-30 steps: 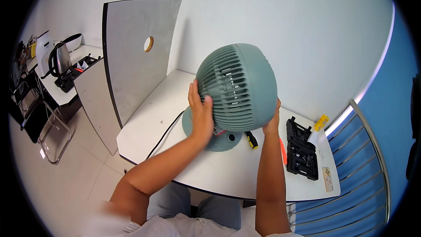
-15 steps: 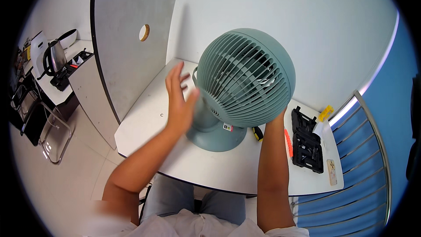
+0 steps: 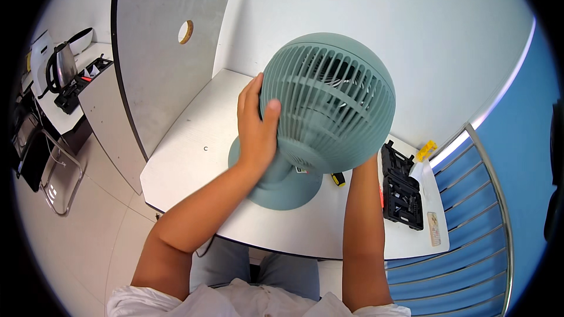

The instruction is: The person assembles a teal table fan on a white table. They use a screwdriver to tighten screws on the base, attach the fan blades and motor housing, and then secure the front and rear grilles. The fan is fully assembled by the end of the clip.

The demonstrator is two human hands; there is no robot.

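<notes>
A grey-green desk fan (image 3: 329, 103) with a round slatted head stands on its round base (image 3: 285, 196), its grille tipped toward me. My left hand (image 3: 258, 123) grips the left side of the head, thumb on the slats and fingers wrapped round the rim. Under the lower right of the head, only the wrist end of my right hand (image 3: 366, 164) shows; the fan hides its fingers. Beyond the slats dark inner parts and pale curved lines are visible.
The fan stands on a white table (image 3: 182, 167). To its right lie a yellow-and-black tool handle (image 3: 338, 179), an open black tool case (image 3: 402, 191), a yellow piece (image 3: 426, 151) and a pale remote (image 3: 433, 229). A grey partition (image 3: 167, 58) rises at left; a metal railing (image 3: 499, 199) stands at right.
My left hand, held apart from the fan with spread fingers, has come onto the head's left side. The fan head has turned a little, and the whole view has shifted slightly.
</notes>
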